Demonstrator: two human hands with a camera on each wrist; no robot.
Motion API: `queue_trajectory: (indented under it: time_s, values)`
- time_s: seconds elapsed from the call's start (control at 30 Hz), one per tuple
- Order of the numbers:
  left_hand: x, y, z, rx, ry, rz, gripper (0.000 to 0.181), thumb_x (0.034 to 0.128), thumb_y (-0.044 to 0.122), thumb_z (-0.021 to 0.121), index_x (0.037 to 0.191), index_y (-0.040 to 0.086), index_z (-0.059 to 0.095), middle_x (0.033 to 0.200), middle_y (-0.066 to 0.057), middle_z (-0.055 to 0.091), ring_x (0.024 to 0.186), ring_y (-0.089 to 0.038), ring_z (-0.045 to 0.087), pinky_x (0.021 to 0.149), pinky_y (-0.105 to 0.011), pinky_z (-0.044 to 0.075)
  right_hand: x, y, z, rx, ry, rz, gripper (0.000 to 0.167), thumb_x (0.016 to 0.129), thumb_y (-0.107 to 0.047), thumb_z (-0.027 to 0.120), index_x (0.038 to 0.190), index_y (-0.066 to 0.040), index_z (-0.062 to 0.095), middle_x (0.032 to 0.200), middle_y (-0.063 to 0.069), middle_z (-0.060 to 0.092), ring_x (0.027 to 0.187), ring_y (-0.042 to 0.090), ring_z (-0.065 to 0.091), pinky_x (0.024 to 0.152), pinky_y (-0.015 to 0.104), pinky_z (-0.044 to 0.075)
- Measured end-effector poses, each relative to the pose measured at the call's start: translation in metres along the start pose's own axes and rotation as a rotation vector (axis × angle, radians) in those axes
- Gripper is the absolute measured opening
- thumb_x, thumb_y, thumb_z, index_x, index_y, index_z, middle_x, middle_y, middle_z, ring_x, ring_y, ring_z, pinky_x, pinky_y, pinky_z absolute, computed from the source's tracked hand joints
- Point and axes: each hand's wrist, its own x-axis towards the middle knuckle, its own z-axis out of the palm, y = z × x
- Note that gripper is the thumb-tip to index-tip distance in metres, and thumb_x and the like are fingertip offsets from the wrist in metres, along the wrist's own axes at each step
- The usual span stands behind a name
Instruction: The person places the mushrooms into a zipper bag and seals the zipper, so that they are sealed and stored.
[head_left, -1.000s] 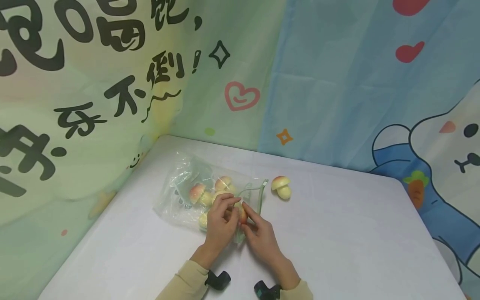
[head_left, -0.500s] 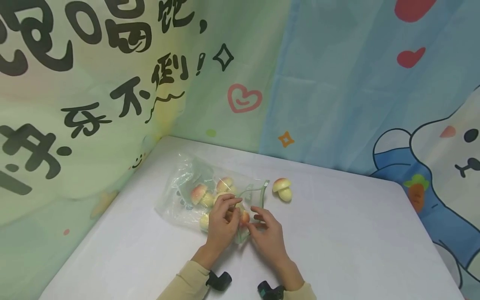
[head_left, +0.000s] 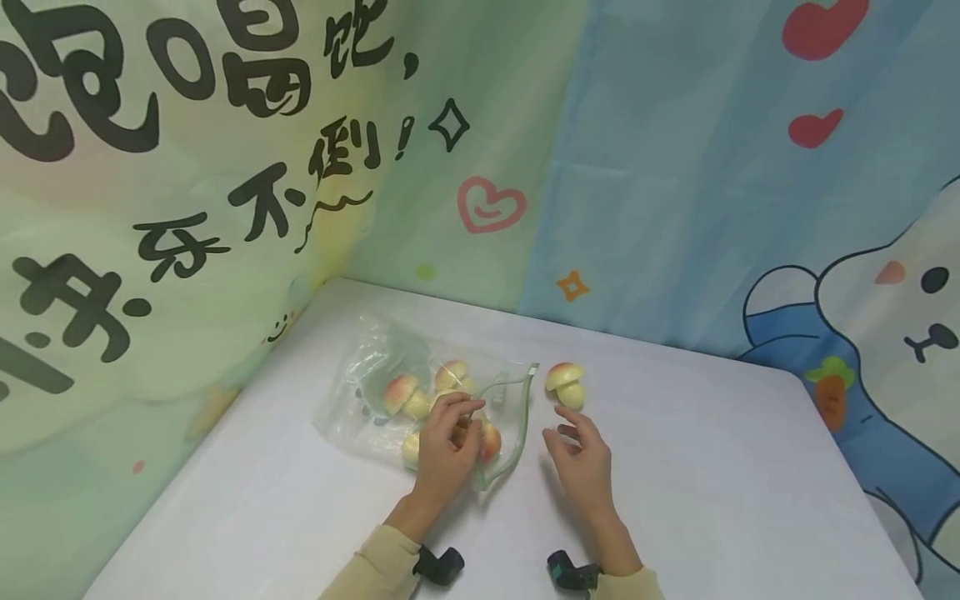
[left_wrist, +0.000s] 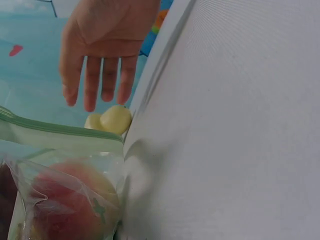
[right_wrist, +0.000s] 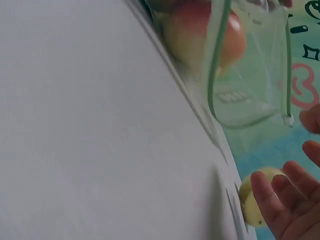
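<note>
A clear zip bag (head_left: 360,433) with a green seal lies on the table, its mouth gaping to the right. Inside are several toy mushrooms (head_left: 401,394) with yellow stems and reddish caps; one mushroom (head_left: 491,442) sits just inside the mouth. My left hand (head_left: 446,450) pinches the bag's upper edge near the mouth. To the right of the bag, my right hand (head_left: 583,467) holds nothing, its fingers apart and pointing toward a loose mushroom (head_left: 566,385). In the left wrist view the right hand (left_wrist: 107,45) shows its palm, fingers straight above that mushroom (left_wrist: 116,120).
A white table (head_left: 712,467) carries everything. Behind it hang a green cloth (head_left: 480,125) with dark lettering and a blue cloth (head_left: 675,208) with a cartoon animal. Each wrist wears a small black camera (head_left: 441,567).
My right hand has let go of the mushroom at the bag's mouth and drawn away to the right, toward the loose one. The left hand stays at the bag, whose mouth edge has sprung outward.
</note>
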Motion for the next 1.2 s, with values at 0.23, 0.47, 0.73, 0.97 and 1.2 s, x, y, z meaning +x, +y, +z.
queue_trajectory:
  time_s: [0.23,0.47,0.73,0.97,1.2]
  values:
    - [0.003,-0.001,-0.004,-0.018,0.002,0.023,0.030,0.0793,-0.024,0.054,0.105,-0.010,0.062,0.104,-0.028,0.053,0.059,-0.028,0.062,0.044,-0.015,0.049,0.032,0.032,-0.008,-0.165,0.051,0.091,0.050,0.086,-0.012,0.074,0.131,-0.004,0.055,0.128,0.015,0.052,0.110,0.034,0.054,0.084,0.031,0.049]
    - [0.002,0.000,-0.003,-0.021,-0.015,-0.013,0.028,0.0802,-0.023,0.056,0.105,-0.011,0.062,0.105,-0.031,0.053,0.059,-0.029,0.062,0.046,-0.016,0.050,0.065,0.047,-0.001,-0.247,0.049,0.176,0.070,0.081,-0.014,0.076,0.139,0.003,0.042,0.133,0.024,0.041,0.118,0.039,0.044,0.100,0.051,0.040]
    - [0.001,0.002,0.000,0.026,0.006,-0.027,0.027,0.0807,-0.020,0.058,0.104,-0.008,0.064,0.106,-0.028,0.055,0.065,-0.028,0.064,0.049,-0.016,0.052,0.089,0.058,0.005,-0.311,-0.031,0.273,0.080,0.083,-0.026,0.074,0.146,0.001,0.033,0.135,0.025,0.045,0.121,0.040,0.045,0.100,0.054,0.038]
    - [0.001,0.003,-0.001,0.045,0.016,-0.015,0.027,0.0792,-0.020,0.059,0.103,-0.007,0.065,0.104,-0.028,0.056,0.066,-0.029,0.064,0.050,-0.016,0.052,0.094,0.060,0.011,-0.386,-0.038,0.212,0.084,0.079,-0.028,0.076,0.146,0.001,0.034,0.132,0.025,0.049,0.120,0.043,0.043,0.097,0.056,0.038]
    - [0.002,0.002,-0.001,0.019,0.020,0.005,0.026,0.0796,-0.020,0.057,0.103,-0.010,0.063,0.104,-0.028,0.055,0.063,-0.033,0.064,0.048,-0.016,0.051,0.098,0.056,0.017,-0.358,-0.001,0.143,0.071,0.080,-0.022,0.074,0.141,0.001,0.044,0.136,0.026,0.049,0.125,0.043,0.045,0.103,0.057,0.037]
